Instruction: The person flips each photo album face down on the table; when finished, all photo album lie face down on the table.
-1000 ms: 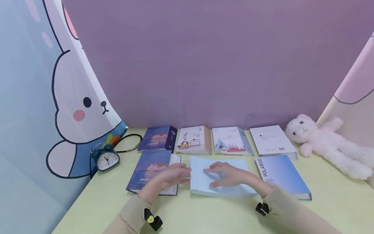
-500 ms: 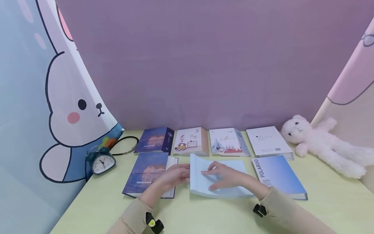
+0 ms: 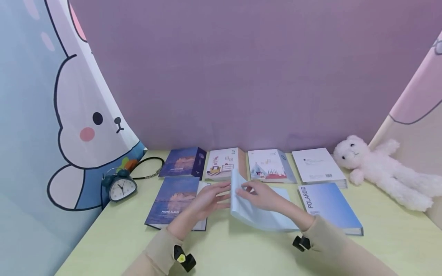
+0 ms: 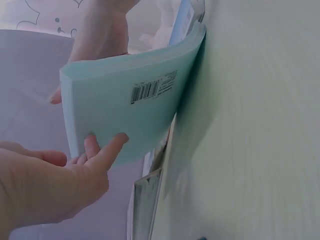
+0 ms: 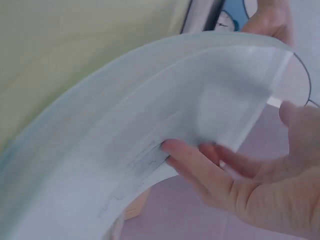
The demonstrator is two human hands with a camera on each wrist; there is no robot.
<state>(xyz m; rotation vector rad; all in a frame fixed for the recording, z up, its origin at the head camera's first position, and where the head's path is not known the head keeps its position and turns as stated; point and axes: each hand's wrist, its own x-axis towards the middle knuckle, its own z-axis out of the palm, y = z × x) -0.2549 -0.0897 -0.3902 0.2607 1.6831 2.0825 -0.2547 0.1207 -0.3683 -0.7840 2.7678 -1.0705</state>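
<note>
Pale-blue album (image 3: 257, 214) peels up off the table (image 3: 241, 253) at frame centre, lying flat a moment ago; right hand (image 3: 262, 195) pinches its edge, left hand's (image 3: 207, 199) straight fingers support underneath.

We wear long beige sleeves (image 3: 155, 249) reaching to both wrists, and at each cuff sits a small black wrist camera (image 3: 183, 260), the left one marked yellow.

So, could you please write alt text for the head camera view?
Two hands lift one edge of a pale blue album off a green table: left hand supports it, right hand grips it.
</note>
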